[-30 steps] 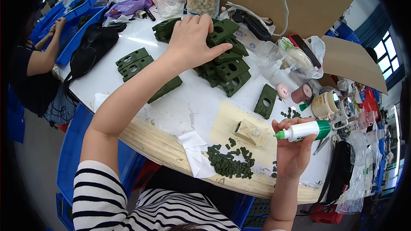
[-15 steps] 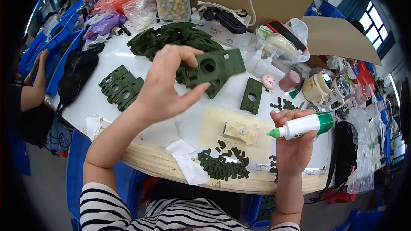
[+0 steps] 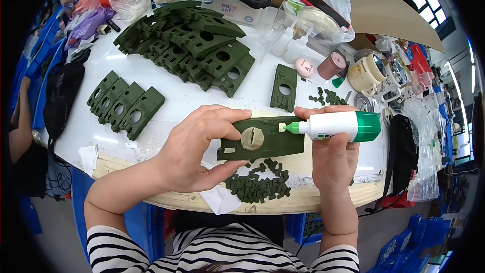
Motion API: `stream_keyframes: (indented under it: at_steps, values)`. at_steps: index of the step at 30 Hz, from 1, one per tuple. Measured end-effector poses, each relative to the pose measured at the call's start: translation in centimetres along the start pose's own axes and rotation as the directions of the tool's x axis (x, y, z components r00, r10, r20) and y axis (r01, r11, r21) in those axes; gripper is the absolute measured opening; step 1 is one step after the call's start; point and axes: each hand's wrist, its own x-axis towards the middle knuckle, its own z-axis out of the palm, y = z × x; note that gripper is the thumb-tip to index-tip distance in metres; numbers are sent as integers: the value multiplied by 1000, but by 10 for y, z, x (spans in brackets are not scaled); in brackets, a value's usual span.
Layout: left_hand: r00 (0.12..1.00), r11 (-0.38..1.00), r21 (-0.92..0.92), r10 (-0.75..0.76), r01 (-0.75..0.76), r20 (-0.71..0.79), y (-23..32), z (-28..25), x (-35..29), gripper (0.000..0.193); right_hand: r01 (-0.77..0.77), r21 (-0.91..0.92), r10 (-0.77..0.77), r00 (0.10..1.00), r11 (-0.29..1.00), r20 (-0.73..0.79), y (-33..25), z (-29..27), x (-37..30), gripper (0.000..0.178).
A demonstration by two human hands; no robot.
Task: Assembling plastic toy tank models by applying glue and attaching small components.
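Observation:
Over the table's near edge, my left hand [image 3: 189, 146] grips a dark green plastic model plate [image 3: 278, 146] by its left end, thumb below and fingers above. The plate has a round hole, with a pale surface showing through it, and small rectangular openings. My right hand [image 3: 333, 167] is closed round a white glue bottle [image 3: 328, 125] with a green cap end. Its green nozzle points left, at a small pale opening in the plate; whether it touches I cannot tell. Many small dark green pieces [image 3: 257, 184] lie in a heap just below the plate.
A big pile of green plates [image 3: 202, 40] stands behind, with several more in a row [image 3: 126, 106] at left and a single plate [image 3: 284, 83] at right. Beyond sit small bottles [image 3: 295, 48], a cream mug [image 3: 365, 73] and bags. White paper [image 3: 220, 201] lies at the front edge.
My left hand has brought a plate from the pile down toward me and levelled it. The glue bottle has moved left and up, its nozzle now at the plate. The view has shifted slightly.

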Motion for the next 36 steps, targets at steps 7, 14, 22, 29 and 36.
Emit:
stream_keyframes:
  at_steps: [7,14,22,29,36]
  values:
    - [1000,1000,-20,-15,15,-19,-2,-1,2,53,15,-46,-15,1000,999,-3,2,3,2,43]
    - [991,999,-8,50,-52,-127,-5,5,1,49,-16,-189,20,1000,982,21,1,0,0,48]
    - [995,999,-14,44,-46,-94,-5,4,0,49,-13,-227,15,1000,974,11,1,1,-1,49]
    - [996,999,14,41,-40,-74,-4,4,0,50,-29,-232,29,1000,972,0,0,3,-1,49]
    - [1000,999,47,19,-19,-6,-2,1,-1,51,24,-128,-23,1000,992,11,6,0,0,40]
